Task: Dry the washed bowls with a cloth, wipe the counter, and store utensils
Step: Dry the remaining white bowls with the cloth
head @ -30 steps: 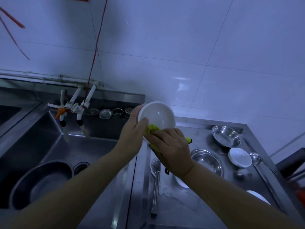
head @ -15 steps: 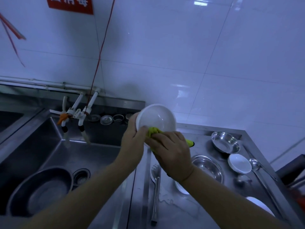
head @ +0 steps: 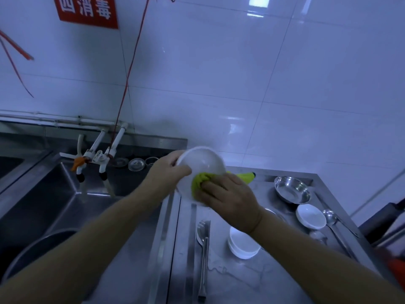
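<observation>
My left hand [head: 167, 174] grips the left rim of a white bowl [head: 203, 162], held tilted above the seam between sink and counter. My right hand [head: 230, 199] presses a yellow-green cloth [head: 199, 181] into the bowl's lower inside; a tail of the cloth [head: 246, 177] sticks out behind the hand. On the steel counter [head: 252, 279] lie a stack of white bowls [head: 242, 245], a small white dish [head: 310, 216], a steel bowl [head: 292, 189] and long steel utensils [head: 203, 249]. Another steel bowl is mostly hidden under my right wrist.
A deep steel sink [head: 54, 205] lies to the left with a large metal basin [head: 32, 257] in it and taps [head: 92, 159] at its back. A ladle [head: 333, 222] lies along the counter's right edge. A white tiled wall stands behind.
The view has tilted upward, showing more wall and a red sign. My right hand with the cloth has shifted lower in the bowl, and the bowl is turned slightly.
</observation>
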Demonstrator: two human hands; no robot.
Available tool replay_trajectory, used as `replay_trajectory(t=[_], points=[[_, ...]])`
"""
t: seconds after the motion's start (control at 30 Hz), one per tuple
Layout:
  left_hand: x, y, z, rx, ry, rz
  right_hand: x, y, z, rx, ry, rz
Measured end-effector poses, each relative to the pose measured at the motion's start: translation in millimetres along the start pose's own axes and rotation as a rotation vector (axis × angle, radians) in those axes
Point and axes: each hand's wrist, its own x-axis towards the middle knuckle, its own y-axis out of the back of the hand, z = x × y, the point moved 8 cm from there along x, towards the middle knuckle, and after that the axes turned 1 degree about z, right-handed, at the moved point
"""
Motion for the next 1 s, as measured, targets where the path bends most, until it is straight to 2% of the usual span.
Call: replay_trajectory(t=[0.1,0.17,0.23,0.3,0.4,0.47,0.5,0.63,0.7,0.87,0.93,1.0], points=[[-18,-14,-9,-0.243,-0.092,0.212,11,2,5,-0.021,-0.337,0.092],[-21,-14,-9,-0.305,-0.138,0.274,13,-2,-5,0.017,-0.422,0.122],[-18,-11,-4,-0.273,-0.182,0.219,9,-4,-11,0.043,-0.387,0.118],[-15,-8,0,-0.189,-0.194,0.121,2,-2,-10,0.050,-0.242,0.091],[-1,-11,-2,0.091,-0.074,-0.153,-12,0,-8,0.068,0.062,-0.001],[4,-13,-4,0.190,0.020,-0.288,-17,-2,-6,0.079,0.143,-0.050],[5,-11,-5,0.165,0.047,-0.266,-17,-4,-5,0.076,0.121,-0.058],[-10,-10,-19,-0.148,0.021,0.068,-9,-12,4,0.026,-0.143,-0.063],[-17,-13,-26,-0.235,0.009,0.166,-8,-17,2,0.067,-0.242,-0.110],[-10,-9,-20,-0.194,-0.050,0.122,-14,-28,-9,0.349,-0.405,-0.246],[-9,-9,-19,-0.194,-0.069,0.093,-16,-26,-4,0.294,-0.353,-0.276],[-9,-12,-19,-0.188,-0.063,0.060,-13,-23,5,0.135,-0.271,-0.302]])
